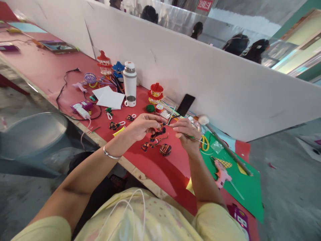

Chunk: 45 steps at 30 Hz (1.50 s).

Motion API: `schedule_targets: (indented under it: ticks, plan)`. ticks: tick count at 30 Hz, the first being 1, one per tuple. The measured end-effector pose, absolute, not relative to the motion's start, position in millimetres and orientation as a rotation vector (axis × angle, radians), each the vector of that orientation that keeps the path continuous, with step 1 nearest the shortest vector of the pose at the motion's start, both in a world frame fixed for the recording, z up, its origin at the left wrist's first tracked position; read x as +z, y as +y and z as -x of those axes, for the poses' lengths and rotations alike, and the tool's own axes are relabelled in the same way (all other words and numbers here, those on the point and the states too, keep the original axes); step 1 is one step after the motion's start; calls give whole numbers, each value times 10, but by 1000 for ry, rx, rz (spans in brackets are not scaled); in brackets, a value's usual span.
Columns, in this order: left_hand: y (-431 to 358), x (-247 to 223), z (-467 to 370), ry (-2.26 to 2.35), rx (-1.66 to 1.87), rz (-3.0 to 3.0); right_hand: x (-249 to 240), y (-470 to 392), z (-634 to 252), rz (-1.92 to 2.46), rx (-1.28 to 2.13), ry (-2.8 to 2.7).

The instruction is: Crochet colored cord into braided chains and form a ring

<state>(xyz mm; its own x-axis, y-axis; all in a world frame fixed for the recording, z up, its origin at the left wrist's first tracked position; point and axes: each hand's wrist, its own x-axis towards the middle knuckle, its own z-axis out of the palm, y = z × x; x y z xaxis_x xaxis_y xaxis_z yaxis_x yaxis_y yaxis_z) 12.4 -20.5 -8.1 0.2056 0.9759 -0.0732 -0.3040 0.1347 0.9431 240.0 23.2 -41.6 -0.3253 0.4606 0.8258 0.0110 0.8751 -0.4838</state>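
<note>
While a white partition (120, 40) runs along the far side, with 5 heads showing beyond it, a red table (150, 164) stretches before the person. Left of the seated person stands a grey stool (32, 130), near the table's edge. At the right end a green sheet (242, 190) covers part of the table, and a stick (227, 149) lies across it.

Both hands work above the middle of the table. The left hand (144, 126) pinches the upper end of a dark multicoloured strip (153, 138) between thumb and fingers; the strip trails down toward the table, though whether its lower end touches cannot be told. The right hand (187, 130) has its fingers curled around a thin rod (198, 139), whose tip meets the strip at the left fingertips.

Behind the hands, a white flask (129, 83) stands upright beside white cards (110, 98), and a phone (186, 104) is tilted up near the partition. A pink glue gun (222, 175) lies on the green sheet. 3 lantern models, 2 red and 1 blue, stand near the partition. Yellow scissors (206, 144) lie just beside the right wrist. Smallest, a yarn ball (165, 149) rests near the strip.
</note>
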Motion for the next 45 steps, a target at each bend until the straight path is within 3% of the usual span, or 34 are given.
schedule_targets:
  ticks: [16,23,26,29,33,38,45]
  plan:
    - [-149,-109,-15,863,976,-971,-254,170,-2483,321,643,-1915]
    - [-187,-100,-172,860,1091,-1073,-520,138,-2346,437,846,-1643]
    - [-210,-159,-339,933,1327,-1203,-609,72,-2222,518,701,-1588]
    - [-216,-251,-461,1139,1502,-1318,-629,17,-2164,574,314,-1705]
    - [-230,-273,-514,1098,1536,-1137,-653,2,-2165,564,-54,-1733]
    - [-266,-129,-470,827,1381,-886,-640,49,-2174,478,-27,-1685]
    - [-240,-121,-565,744,1537,-774,-623,23,-2017,461,6,-1553]
